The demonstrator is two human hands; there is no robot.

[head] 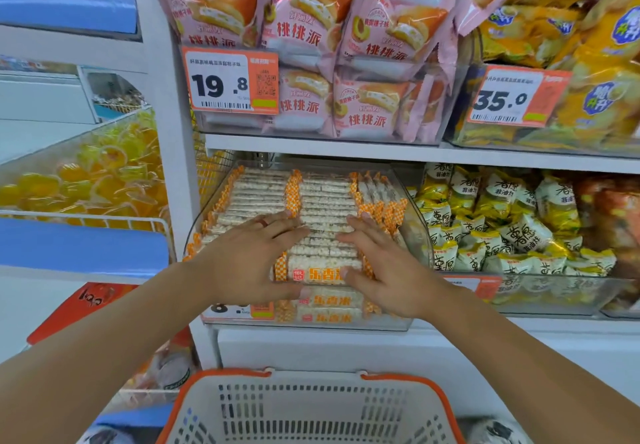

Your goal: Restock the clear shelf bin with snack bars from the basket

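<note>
Basically nearly done | clear bin [414,217] at 12 o'clock packed with snack bars [322,270] | left hand [247,258] and right hand [388,270] flat, fingers spread, pressing bars | basket [408,379] at 6 looked empty

— What have you got on the head camera?

— My left hand [247,256] and right hand [384,267] lie flat, fingers straight, on the snack bars [322,201] stacked in rows in the clear shelf bin [414,222]. There's a ring on a left finger.

— And the basket?

— The basket [311,409], white with an orange rim, sits below the shelf, nearest the camera; I can't see its bottom.

— Around the bin?

— Pink cake packs [311,45] in the bin above, beside a price tag [230,80] reading 19.8. Yellow-and-white packets [502,222] just to the right.
</note>
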